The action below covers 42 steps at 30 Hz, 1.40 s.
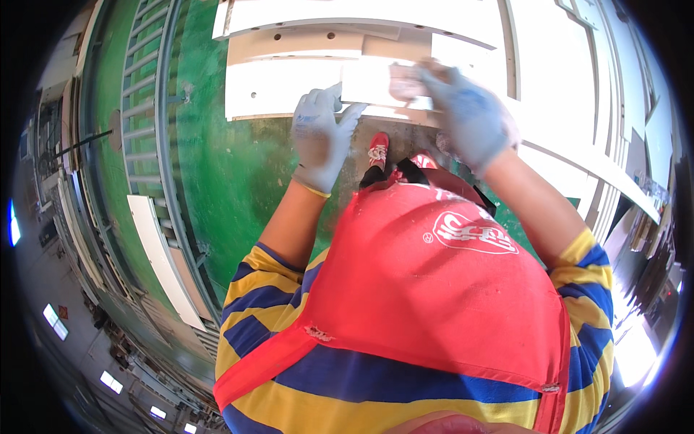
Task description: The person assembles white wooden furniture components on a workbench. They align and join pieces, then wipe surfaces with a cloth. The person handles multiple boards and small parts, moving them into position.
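My left hand (320, 127), in a pale grey work glove, is at the near left corner of a white panel (374, 81). Its fingers and thumb lie on either side of that corner. This panel rests on a longer white board (282, 89) with a small hole. My right hand (466, 116), gloved too and blurred by motion, is over the panel's right end. A pinkish, crumpled cloth (406, 82) shows at its fingertips, and more of the same colour appears below the palm. Glare washes out much of the panel's surface.
Behind lie more boards with drilled holes (303, 38). White panels (553, 70) are stacked to the right, and a long strip (591, 173) juts toward me. A roller conveyor (143, 103) runs along the left, with a white board (162, 260) on it. The floor (244, 173) is green.
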Each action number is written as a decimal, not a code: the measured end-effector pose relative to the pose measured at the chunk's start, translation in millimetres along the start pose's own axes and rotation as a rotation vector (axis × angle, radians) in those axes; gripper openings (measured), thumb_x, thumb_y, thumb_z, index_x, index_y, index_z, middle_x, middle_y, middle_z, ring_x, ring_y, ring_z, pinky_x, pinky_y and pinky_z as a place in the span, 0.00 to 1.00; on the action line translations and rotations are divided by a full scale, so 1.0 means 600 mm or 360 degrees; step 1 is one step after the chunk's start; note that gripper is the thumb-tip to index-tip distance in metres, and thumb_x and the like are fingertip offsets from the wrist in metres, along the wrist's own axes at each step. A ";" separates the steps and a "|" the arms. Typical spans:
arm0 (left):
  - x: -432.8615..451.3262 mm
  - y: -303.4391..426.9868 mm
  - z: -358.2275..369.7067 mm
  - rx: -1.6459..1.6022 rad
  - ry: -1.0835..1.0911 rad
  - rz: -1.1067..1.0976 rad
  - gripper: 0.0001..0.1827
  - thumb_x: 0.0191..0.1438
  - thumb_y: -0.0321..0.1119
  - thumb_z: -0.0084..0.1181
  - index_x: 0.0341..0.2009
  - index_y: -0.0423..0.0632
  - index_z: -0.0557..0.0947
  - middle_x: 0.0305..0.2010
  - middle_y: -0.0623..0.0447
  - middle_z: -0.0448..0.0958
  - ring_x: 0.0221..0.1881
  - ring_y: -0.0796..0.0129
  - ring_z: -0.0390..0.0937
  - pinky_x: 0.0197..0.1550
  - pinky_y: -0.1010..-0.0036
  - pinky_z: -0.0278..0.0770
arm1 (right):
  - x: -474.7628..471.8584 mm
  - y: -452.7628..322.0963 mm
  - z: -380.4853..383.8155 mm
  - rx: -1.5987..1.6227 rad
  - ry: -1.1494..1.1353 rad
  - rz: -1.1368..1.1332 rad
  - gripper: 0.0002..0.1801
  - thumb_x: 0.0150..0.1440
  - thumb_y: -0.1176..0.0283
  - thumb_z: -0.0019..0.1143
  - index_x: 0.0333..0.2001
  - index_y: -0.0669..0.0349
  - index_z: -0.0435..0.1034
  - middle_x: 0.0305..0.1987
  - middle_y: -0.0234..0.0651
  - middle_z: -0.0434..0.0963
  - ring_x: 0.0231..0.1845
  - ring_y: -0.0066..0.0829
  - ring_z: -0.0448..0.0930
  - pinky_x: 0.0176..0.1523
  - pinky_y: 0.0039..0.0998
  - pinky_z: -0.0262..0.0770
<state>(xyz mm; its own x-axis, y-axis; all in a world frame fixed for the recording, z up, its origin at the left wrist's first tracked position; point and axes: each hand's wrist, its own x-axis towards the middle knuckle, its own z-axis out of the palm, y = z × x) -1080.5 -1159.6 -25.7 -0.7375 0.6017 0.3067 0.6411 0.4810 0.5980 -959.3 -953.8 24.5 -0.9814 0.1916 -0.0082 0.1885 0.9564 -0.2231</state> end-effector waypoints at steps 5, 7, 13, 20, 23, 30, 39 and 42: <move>-0.016 -0.026 -0.004 0.0214 -0.0102 -0.0083 0.14 0.50 0.36 0.68 0.39 0.43 0.82 0.29 0.47 0.74 0.33 0.52 0.72 0.37 0.60 0.70 | 0.102 -0.102 0.029 0.0192 -0.0056 -0.0331 0.36 0.48 0.70 0.66 0.63 0.51 0.65 0.62 0.39 0.71 0.50 0.40 0.80 0.52 0.38 0.78; -0.015 -0.028 -0.009 0.0133 -0.0072 -0.0023 0.13 0.51 0.36 0.67 0.37 0.43 0.82 0.29 0.46 0.74 0.33 0.51 0.72 0.37 0.59 0.70 | 0.085 -0.088 0.024 0.0163 -0.0083 -0.0306 0.35 0.48 0.68 0.67 0.62 0.51 0.67 0.60 0.39 0.73 0.48 0.40 0.80 0.51 0.37 0.78; -0.009 -0.026 -0.011 0.0045 -0.0012 0.0039 0.12 0.50 0.35 0.68 0.37 0.45 0.81 0.31 0.46 0.78 0.35 0.49 0.75 0.39 0.58 0.72 | -0.149 0.129 -0.040 0.0000 -0.0137 0.0512 0.33 0.49 0.60 0.68 0.60 0.46 0.72 0.49 0.34 0.78 0.42 0.34 0.83 0.46 0.36 0.80; 0.005 0.009 0.030 -0.0073 -0.0059 0.0400 0.27 0.52 0.29 0.65 0.56 0.36 0.75 0.61 0.39 0.71 0.61 0.42 0.68 0.64 0.53 0.66 | -0.219 0.186 -0.042 0.0302 0.0176 0.1082 0.23 0.55 0.56 0.62 0.55 0.45 0.75 0.54 0.41 0.78 0.50 0.45 0.81 0.53 0.39 0.77; 0.044 0.084 0.072 -0.0037 -0.0404 0.0603 0.30 0.55 0.35 0.62 0.61 0.37 0.71 0.67 0.37 0.66 0.68 0.41 0.62 0.69 0.50 0.57 | -0.177 0.120 -0.030 0.0167 0.0116 0.0975 0.27 0.54 0.61 0.62 0.59 0.43 0.72 0.58 0.39 0.74 0.53 0.44 0.79 0.55 0.39 0.76; 0.052 0.121 0.097 0.0383 -0.0618 0.0763 0.39 0.60 0.45 0.57 0.69 0.39 0.61 0.72 0.37 0.60 0.74 0.43 0.53 0.74 0.48 0.43 | -0.329 0.335 -0.033 -0.0473 0.0148 0.1287 0.23 0.62 0.56 0.53 0.58 0.51 0.69 0.59 0.43 0.73 0.55 0.47 0.78 0.57 0.42 0.75; 0.003 0.202 0.088 -0.0724 -0.0729 -0.0257 0.40 0.58 0.44 0.61 0.69 0.39 0.63 0.71 0.38 0.61 0.73 0.48 0.57 0.72 0.60 0.56 | -0.345 0.350 -0.130 0.1496 0.0645 0.1340 0.20 0.62 0.61 0.58 0.52 0.63 0.75 0.34 0.40 0.83 0.37 0.31 0.82 0.44 0.36 0.78; -0.005 0.285 0.105 -0.0938 -0.0769 0.0107 0.53 0.49 0.27 0.65 0.74 0.41 0.48 0.74 0.40 0.54 0.72 0.63 0.58 0.59 0.70 0.72 | -0.247 0.195 -0.149 0.2176 0.0281 0.0963 0.24 0.63 0.59 0.59 0.53 0.69 0.73 0.33 0.34 0.81 0.36 0.18 0.79 0.41 0.25 0.76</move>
<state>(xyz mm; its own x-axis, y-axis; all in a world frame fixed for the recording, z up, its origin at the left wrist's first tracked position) -955.3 -1039.3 29.2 -0.4393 0.8948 0.0795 0.3622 0.0954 0.9272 -788.6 -850.6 86.9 -0.7341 0.5894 -0.3373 0.2776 -0.1929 -0.9411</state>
